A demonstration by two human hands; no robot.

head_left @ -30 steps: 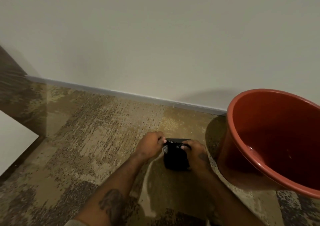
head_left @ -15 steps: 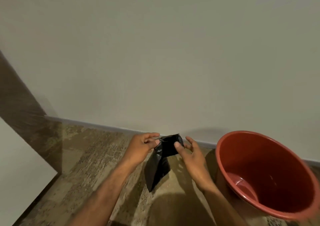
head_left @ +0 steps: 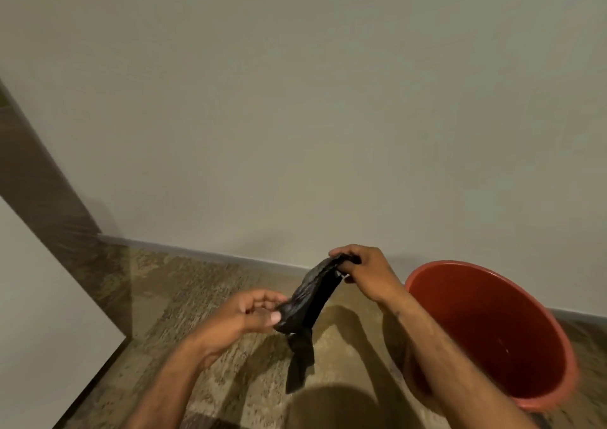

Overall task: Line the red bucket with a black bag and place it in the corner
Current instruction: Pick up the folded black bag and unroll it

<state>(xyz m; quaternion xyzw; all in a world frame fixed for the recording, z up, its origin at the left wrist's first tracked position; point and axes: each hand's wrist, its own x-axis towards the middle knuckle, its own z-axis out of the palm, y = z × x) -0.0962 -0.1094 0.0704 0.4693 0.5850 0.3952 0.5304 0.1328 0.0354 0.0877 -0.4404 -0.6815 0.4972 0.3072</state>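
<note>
Progress: I judge the task early; my black bag point(head_left: 310, 300) is only partly unfolded, nothing lined or placed yet.
Left hand point(head_left: 244, 317): lower centre of frame, pinching the bag's lower fold.
Right hand point(head_left: 368, 272): centre right, closed on the bag's upper end.
Red bucket point(head_left: 486, 333): lower right, empty, on the carpet point(head_left: 203, 297) beside the wall point(head_left: 295, 100).
Count: one bag, one bucket, two hands.

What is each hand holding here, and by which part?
Both grip the black bag: the right hand pinches its upper end, the left hand its middle; the tail hangs free.
</note>
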